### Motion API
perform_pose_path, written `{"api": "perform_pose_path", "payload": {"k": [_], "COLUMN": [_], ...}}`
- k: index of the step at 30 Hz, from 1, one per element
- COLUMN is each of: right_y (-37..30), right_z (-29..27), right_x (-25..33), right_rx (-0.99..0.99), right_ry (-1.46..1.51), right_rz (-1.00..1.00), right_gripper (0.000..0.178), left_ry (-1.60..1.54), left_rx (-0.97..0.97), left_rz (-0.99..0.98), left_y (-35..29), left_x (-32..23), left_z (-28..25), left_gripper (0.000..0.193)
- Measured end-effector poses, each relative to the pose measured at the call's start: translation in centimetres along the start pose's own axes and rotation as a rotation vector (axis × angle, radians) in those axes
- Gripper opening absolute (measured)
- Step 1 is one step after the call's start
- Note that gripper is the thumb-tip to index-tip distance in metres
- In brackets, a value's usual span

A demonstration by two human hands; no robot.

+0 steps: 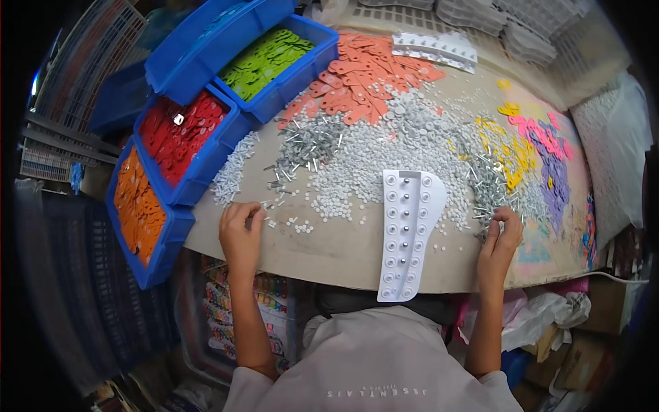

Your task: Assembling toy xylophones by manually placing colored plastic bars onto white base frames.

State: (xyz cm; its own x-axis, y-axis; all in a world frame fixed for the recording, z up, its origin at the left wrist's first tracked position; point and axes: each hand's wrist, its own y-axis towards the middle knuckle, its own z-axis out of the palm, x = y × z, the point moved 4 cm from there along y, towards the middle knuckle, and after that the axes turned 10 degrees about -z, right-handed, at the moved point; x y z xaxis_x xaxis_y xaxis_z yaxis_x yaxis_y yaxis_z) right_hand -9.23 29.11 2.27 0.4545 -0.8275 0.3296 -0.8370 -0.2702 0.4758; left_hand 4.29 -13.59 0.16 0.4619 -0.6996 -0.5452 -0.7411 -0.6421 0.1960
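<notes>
My left hand (239,232) rests at the table's near left edge, fingers bent and closed. Next to its fingertips lies a pile of small white plastic pegs (235,168). Over on the right, my right hand (502,240) has curled fingers at the edge of a heap of metal pins (486,180). What either hand pinches, if anything, is too small to make out. Between my hands lies a white plastic assembly tray (420,226), its round recesses in two rows. Several metal pins stand along its middle channel. Its near end overhangs the table edge.
Small white caps (384,154) spread behind the tray, with more metal pins (305,144) and flat coral pieces (357,79). Blue bins at left hold green (268,62), red (178,134) and orange pieces (139,206). Yellow (515,147) and purple pieces (553,178) lie right. A second white tray (436,49) sits behind.
</notes>
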Motion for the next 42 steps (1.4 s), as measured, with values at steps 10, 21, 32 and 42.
{"api": "perform_pose_path", "payload": {"k": [10,21,32,42], "right_y": [-2.0,-4.3,-1.8,1.0], "right_z": [-0.5,1.2,-1.2,0.7], "right_x": [7.3,10.2,8.2,2.8], "right_rx": [0.304,0.443,0.358,0.149], "right_ry": [0.647,0.600,0.518,0.147], "right_rz": [0.028,-0.180,-0.142,-0.068], "right_gripper": [0.025,0.022,0.018,0.013], "left_ry": [-0.132,-0.617,-0.534,-0.284], "left_rx": [-0.038,0.543,0.596,0.579], "left_rz": [-0.089,0.199,0.580,0.844], "left_y": [-1.1,-8.5,-11.4,-12.6], "left_x": [-2.3,-13.3,-14.9,-15.7], "left_z": [0.3,1.8,4.7,4.5], "left_gripper": [0.006,0.019,0.019,0.021]}}
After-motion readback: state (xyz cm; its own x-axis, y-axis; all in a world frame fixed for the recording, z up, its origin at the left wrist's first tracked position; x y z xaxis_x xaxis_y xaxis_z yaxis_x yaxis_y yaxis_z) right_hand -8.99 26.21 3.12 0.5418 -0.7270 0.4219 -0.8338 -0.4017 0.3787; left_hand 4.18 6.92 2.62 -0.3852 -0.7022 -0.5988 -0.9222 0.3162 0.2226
